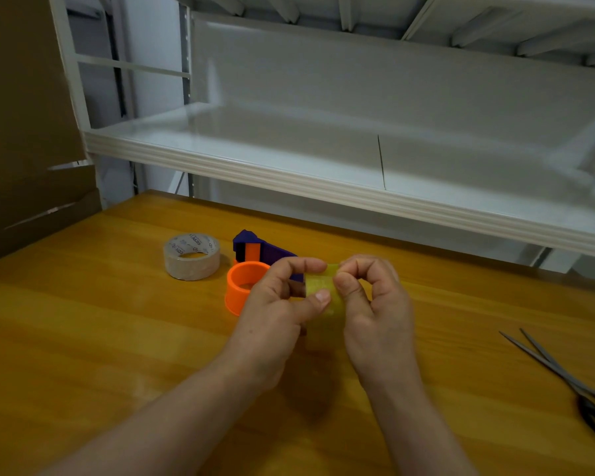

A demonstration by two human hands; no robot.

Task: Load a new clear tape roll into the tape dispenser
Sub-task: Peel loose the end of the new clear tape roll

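Both hands over the table (117, 338): left hand (275, 314) and right hand (375, 304) each have fingers pinched on the clear yellowish tape roll (318, 290) held between them. Orange-purple tape dispenser (246, 269) sits just behind; second tape roll (191, 256) left of it.

Much of the clear tape roll (318, 285) is covered by the fingers of the left hand (275, 307) and the right hand (375, 304) that pinch it. Beyond the left hand, the near end of the tape dispenser (255, 250) and part of its orange ring (232, 295) are hidden by the fingers. The print on the other tape roll (191, 257), left of that hand, is too small to be read. Right of the right hand, the scissors (564, 376) are cut off at the handles by the edge.
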